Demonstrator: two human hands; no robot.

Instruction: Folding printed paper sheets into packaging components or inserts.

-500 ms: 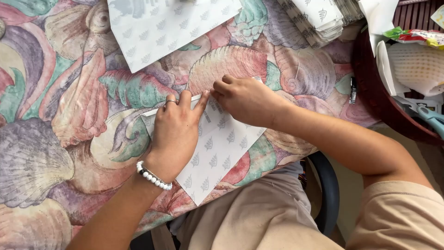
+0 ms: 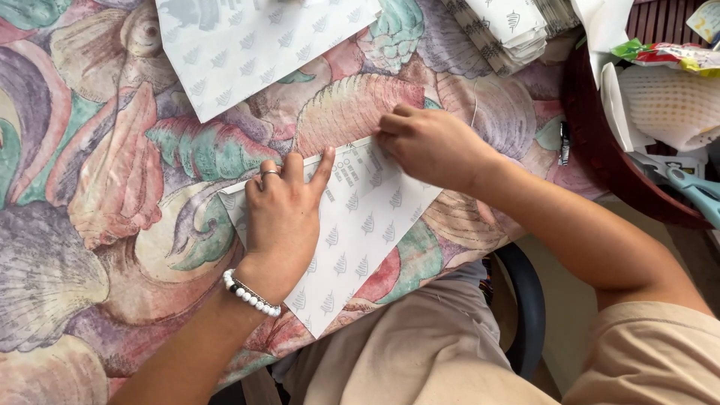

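1. Paper sheet: white with a repeating grey leaf print, lying flat on the table right at the near edge in front of the person; its bottom corner hangs past the edge.
2. Left hand: palm down on the sheet, fingers spread, likely pinning it so it won't slide. Flat, gripping nothing.
3. Right hand: fingers curled, pressing along the sheet's top edge at 1 o'clock from the left hand; looks like creasing a fold. Whether it pinches the edge, can't tell.
4. Second sheet, same print, at 12 o'clock, apart from both hands.
5. Stack of folded paper at 1 o'clock, same print.
6. Dark red basket at 3 o'clock, holding white netting and colourful wrappers.
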